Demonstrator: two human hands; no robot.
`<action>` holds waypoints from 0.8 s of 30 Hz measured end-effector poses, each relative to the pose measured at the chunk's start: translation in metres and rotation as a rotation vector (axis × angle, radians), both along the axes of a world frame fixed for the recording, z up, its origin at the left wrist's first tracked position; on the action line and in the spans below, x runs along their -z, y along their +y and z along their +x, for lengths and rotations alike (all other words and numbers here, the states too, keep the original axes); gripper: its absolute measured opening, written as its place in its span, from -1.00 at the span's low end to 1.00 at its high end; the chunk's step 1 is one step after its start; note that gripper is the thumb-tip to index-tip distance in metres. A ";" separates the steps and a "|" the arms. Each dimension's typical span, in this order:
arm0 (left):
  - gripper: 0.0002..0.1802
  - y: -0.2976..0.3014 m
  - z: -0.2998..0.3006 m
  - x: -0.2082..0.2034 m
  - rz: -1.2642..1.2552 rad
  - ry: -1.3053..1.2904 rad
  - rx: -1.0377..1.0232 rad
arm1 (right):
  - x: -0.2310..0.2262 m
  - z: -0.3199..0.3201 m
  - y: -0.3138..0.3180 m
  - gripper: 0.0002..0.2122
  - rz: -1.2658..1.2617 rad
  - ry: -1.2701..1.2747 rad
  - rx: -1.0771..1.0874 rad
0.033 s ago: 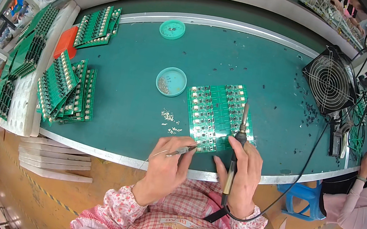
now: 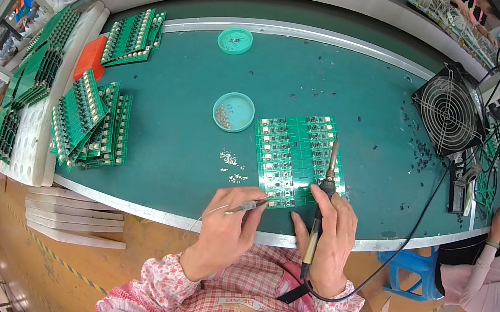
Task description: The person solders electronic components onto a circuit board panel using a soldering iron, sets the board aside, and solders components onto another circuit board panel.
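Right across the middle, bench (image 2: 178, 111): a broad, matt green top, bowed by the lens, its bright metal front edge running out of sight behind the hands.
Co-worker (image 2: 484, 288): over at the right rim, pink sleeves and striped cloth, partly lost in the dark border.
Board stack (image 2: 92, 130): on the left, glossy green slabs fanned askew, the lower ones mostly covered.
Circuit-board panel (image 2: 295, 154): flat on the bench ahead of the body, rows of pale squares and dark chips, its near right corner masked by the right hand (image 2: 334, 236).
Fan (image 2: 449, 110): black square frame, round wire grille, blades hard to make out.
Hands: the right curls around the soldering iron (image 2: 326, 185), its slim metal tip over the panel, contact impossible to judge; the left hand (image 2: 228, 228) pinches a slender grey tool (image 2: 246, 206), its point at the panel's near left edge, too fine to read.
Dishes: two round turquoise plastic ones, the nearer (image 2: 244, 109) holding pale grains, the farther (image 2: 235, 50) dark bits.
Loose specks (image 2: 228, 157): whitish crumbs left of the panel, too tiny to identify.
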State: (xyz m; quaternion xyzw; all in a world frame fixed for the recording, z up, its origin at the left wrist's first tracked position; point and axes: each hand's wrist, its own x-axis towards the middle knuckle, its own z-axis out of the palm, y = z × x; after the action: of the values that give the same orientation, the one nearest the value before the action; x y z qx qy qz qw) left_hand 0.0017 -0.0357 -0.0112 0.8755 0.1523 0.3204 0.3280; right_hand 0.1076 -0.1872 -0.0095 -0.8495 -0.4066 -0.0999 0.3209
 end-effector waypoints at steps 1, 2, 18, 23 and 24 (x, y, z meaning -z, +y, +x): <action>-0.77 0.000 -0.001 -0.001 -0.021 0.018 -0.010 | 0.000 0.000 0.001 -0.36 0.001 0.000 -0.001; -0.77 0.001 -0.003 -0.002 -0.021 0.018 -0.010 | 0.000 0.000 0.003 -0.37 -0.009 0.007 0.011; -0.89 0.038 -0.016 0.000 0.042 0.079 -0.228 | 0.004 0.004 0.011 -0.43 0.116 -0.020 0.075; -0.88 0.037 -0.015 -0.002 0.042 0.093 -0.208 | 0.003 0.004 0.011 -0.44 0.120 -0.021 0.070; -0.88 0.037 -0.014 -0.002 0.042 0.094 -0.209 | 0.003 0.004 0.011 -0.44 0.120 -0.020 0.069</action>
State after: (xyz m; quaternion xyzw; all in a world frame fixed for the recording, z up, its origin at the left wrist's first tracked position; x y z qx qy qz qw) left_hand -0.0125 0.0017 -0.0092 0.8757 0.2513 0.3146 0.2666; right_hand 0.1116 -0.1760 -0.0122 -0.8412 -0.3736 -0.1435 0.3636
